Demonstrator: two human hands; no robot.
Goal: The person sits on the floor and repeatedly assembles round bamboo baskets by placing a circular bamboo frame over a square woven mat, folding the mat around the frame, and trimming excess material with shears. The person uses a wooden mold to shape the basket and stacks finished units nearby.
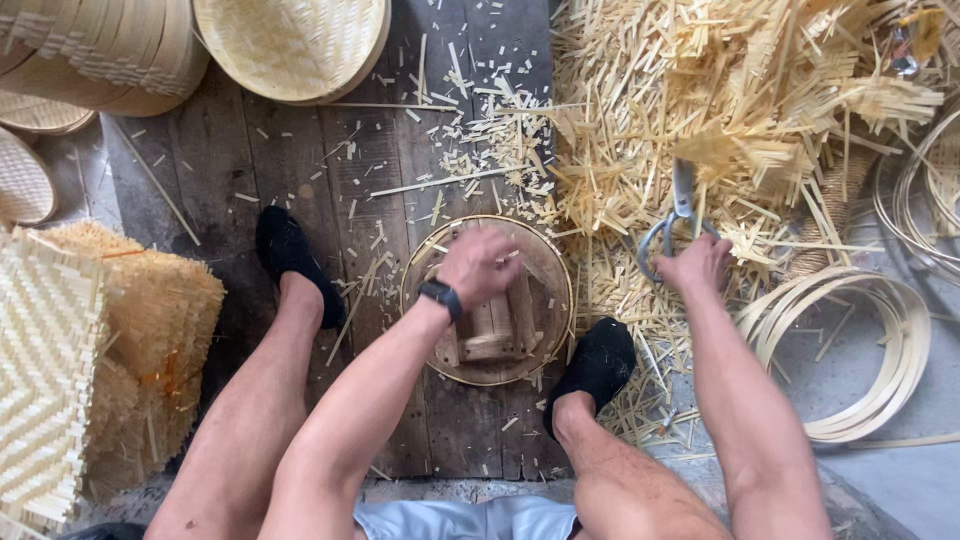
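My left hand (482, 262), with a black watch on the wrist, presses down on a round bamboo tray (553, 275) that lies over a small wooden block stand (500, 330) on the floor between my feet. My right hand (697, 264) grips the handles of large metal scissors (680, 205), whose blades point away from me into a heap of bamboo offcuts (730, 100). The scissors sit just right of the tray, apart from it.
Finished round woven trays (295, 45) and a stack of them (110, 55) lie at the top left. Square woven mats (45, 370) pile up at the left. Coiled bamboo hoops (880, 350) rest at the right. My black shoes (290, 255) (597, 362) flank the stand on dark planks.
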